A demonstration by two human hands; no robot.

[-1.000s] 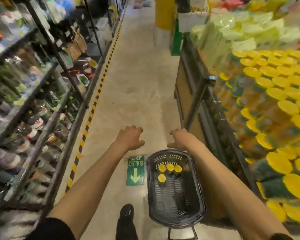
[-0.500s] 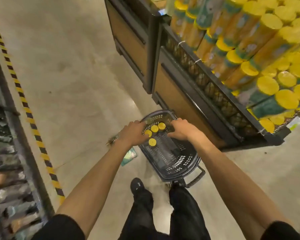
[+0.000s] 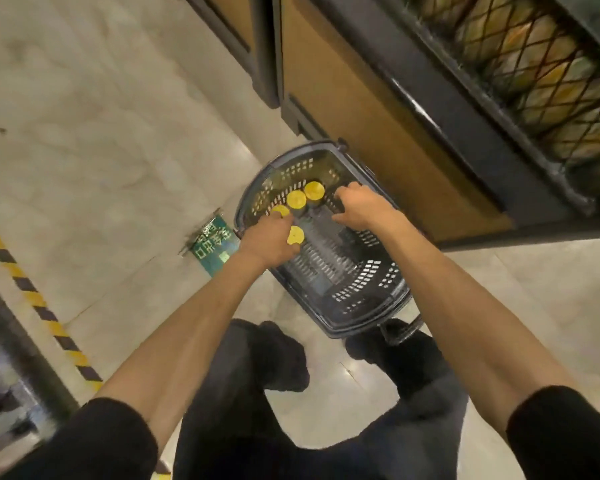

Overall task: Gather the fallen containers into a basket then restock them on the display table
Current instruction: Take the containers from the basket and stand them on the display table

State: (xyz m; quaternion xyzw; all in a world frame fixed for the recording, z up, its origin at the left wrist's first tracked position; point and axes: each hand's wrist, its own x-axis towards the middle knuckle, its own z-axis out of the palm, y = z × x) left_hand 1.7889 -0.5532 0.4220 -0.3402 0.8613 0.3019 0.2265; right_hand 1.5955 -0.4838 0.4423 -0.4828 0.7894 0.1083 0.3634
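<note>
Fingers of the left hand [image 3: 269, 237] curl down among four yellow-lidded containers [image 3: 296, 199] standing in the dark basket [image 3: 361, 289] on the floor; grip unclear. Right hand [image 3: 362, 207] reaches in, fingers loosely bent, grip unclear too.

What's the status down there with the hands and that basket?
Both hands in the basket: left hand on a yellow-lidded container, grip unclear; right hand open, empty. Four yellow lids showing. Nothing in the way.
</note>
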